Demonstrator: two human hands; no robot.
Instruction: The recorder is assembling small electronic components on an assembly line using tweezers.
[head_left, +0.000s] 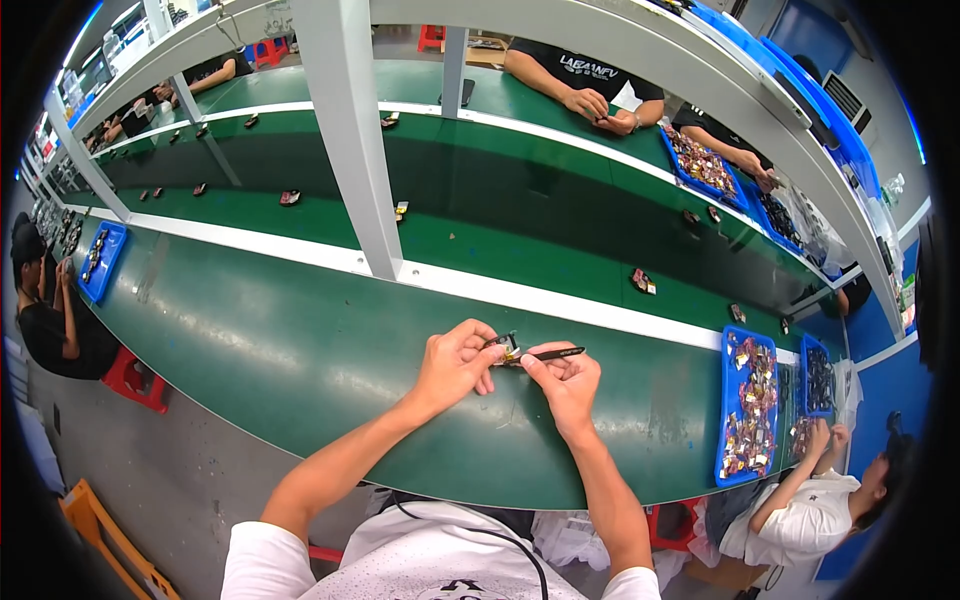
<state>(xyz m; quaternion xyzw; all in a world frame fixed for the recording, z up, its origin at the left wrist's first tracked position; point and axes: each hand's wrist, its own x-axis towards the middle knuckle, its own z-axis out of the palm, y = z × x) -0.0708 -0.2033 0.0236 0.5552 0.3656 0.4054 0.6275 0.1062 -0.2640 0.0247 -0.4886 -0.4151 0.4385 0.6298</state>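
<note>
Above the green workbench [300, 345], my two hands meet in front of me. My left hand [455, 368] pinches a small electronic part [507, 346] with a black frame and pale and yellowish bits; its exact kind is too small to make out. Held in my right hand [566, 388] is a pair of black tweezers [552, 354], lying across the fingers. The tweezers' tip points left at the small part and looks to be touching it. My fingers partly cover the part.
A blue tray [722, 420] full of small parts stands to the right, with a second blue tray [817, 350] beyond it. A white post [345, 130] rises behind the bench. Small parts lie on the green belt [530, 270]. Co-workers sit left, right and opposite.
</note>
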